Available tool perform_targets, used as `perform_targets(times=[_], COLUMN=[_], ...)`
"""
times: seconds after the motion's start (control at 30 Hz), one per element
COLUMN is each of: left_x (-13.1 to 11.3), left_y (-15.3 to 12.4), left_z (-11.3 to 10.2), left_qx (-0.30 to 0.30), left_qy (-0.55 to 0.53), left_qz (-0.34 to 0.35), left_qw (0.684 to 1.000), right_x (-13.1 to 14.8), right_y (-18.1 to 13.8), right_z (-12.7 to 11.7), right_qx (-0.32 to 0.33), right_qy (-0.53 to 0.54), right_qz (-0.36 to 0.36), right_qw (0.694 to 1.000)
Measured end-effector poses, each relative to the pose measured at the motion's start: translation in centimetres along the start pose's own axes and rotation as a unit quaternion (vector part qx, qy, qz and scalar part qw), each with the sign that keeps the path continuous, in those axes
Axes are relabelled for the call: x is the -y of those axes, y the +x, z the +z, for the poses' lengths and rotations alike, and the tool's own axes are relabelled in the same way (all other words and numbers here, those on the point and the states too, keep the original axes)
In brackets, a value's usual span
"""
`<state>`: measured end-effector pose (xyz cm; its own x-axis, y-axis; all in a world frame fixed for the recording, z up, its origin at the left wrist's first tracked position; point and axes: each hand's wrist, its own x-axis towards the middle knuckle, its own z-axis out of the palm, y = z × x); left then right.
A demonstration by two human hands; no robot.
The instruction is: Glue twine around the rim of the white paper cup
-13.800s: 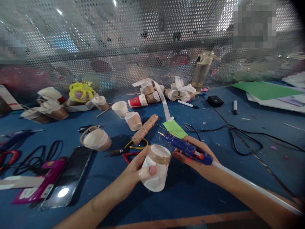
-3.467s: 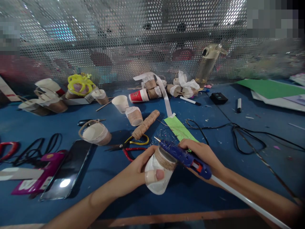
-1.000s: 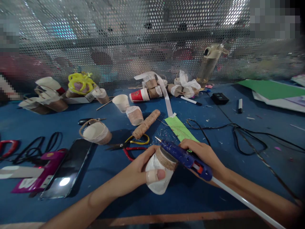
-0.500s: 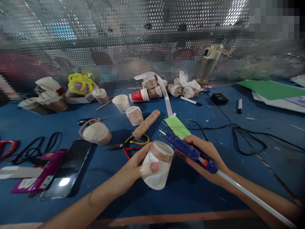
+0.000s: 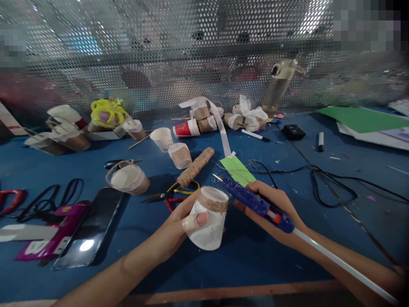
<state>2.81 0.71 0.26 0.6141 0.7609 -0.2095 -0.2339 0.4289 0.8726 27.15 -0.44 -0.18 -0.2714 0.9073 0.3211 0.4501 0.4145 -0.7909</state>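
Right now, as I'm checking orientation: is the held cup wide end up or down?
Down; the left hand holds the cup, its narrower end, ringed with twine, uppermost.

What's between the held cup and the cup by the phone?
In the head view, scissors lie between them, along with part of the left hand gripping the held cup.

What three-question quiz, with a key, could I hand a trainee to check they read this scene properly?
1. Multiple choice: what does the right hand hold?
A. a marker
B. a glue gun
C. a bottle

2. True or false: the left hand holds a paper cup with a band of twine around its upper end.

3. Fill in the blank: on the table, the phone lies to the ____ of the roll of twine.

Key: 1. B; 2. true; 3. left.
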Motion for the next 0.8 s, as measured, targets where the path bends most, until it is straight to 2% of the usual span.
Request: perform_targets(times=[0.17, 0.37, 0.8], left_x=[0.0, 0.0, -0.1], left_y=[0.0, 0.1, 0.1], left_z=[-0.2, -0.1, -0.1], left_qx=[-0.005, -0.016, -0.026], left_qy=[-0.034, -0.049, -0.052], left_qz=[0.007, 0.016, 0.019], left_qw=[0.999, 0.999, 0.998], right_x=[0.4, 1.0, 1.4], right_y=[-0.1, 0.0, -0.2], right_z=[0.3, 0.2, 0.4], right_qx=[-0.043, -0.046, -0.069], right_qy=[0.027, 0.07, 0.088], right_qz=[-0.013, -0.03, -0.053], right_qw=[0.999, 0.996, 0.992])
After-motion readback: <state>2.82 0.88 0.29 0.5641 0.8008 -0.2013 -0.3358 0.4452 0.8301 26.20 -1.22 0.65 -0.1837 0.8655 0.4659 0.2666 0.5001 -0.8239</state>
